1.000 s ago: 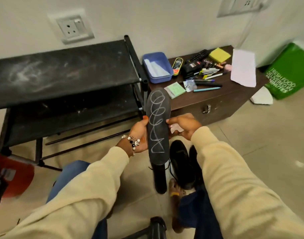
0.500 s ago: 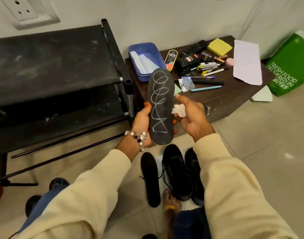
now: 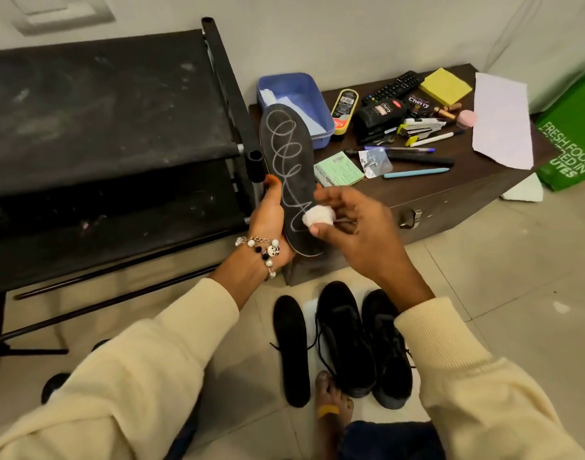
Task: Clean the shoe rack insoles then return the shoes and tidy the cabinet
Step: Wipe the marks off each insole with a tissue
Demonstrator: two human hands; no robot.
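My left hand grips a black insole upright by its lower left edge; white chalk scribbles loop down its face. My right hand pinches a small white wad of tissue and holds it against the insole's lower part. On the floor below lie a second black insole and a pair of black lace-up shoes, side by side. The dusty black shoe rack stands to the left, its shelves bare.
A low brown cabinet on the right holds a blue tray, shoe polish, a remote, yellow sticky notes, pens, a stapler and a paper sheet. A green bag leans at far right. My bare foot rests by the shoes.
My right hand has turned over and brought the white wad onto the insole's lower part. The insole stays upright in my left hand. The view has dropped toward the floor.
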